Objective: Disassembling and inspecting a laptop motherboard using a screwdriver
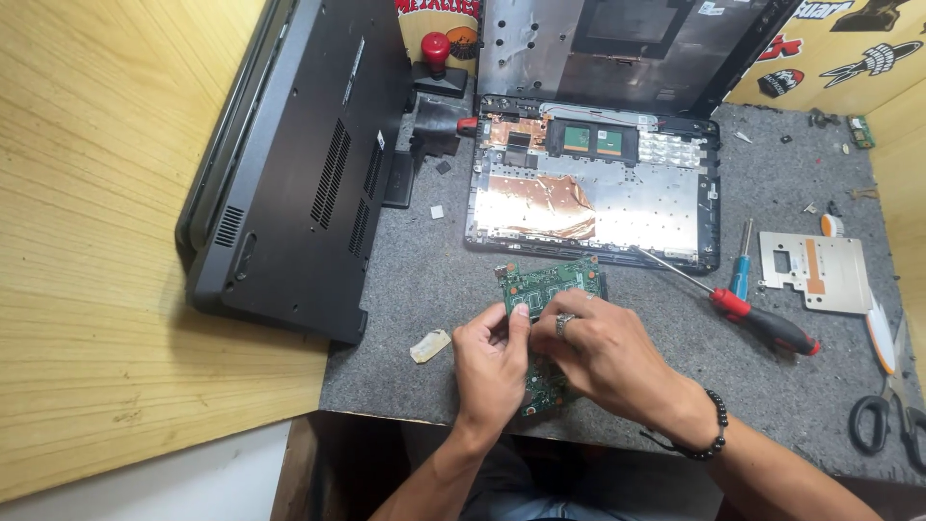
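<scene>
The green circuit board (546, 289) is a flat, roughly rectangular laptop board, its face crowded with small dark chips, silvery solder points and fine traces. It lies lengthwise away from the person, near the front edge of the grey work mat, just in front of the opened laptop chassis. Only its far end shows fully; the middle is covered (both hands sit over it), and a small piece of its near end peeks out lower down. A black part shows along its right edge. Whether it rests flat or is lifted slightly cannot be told.
</scene>
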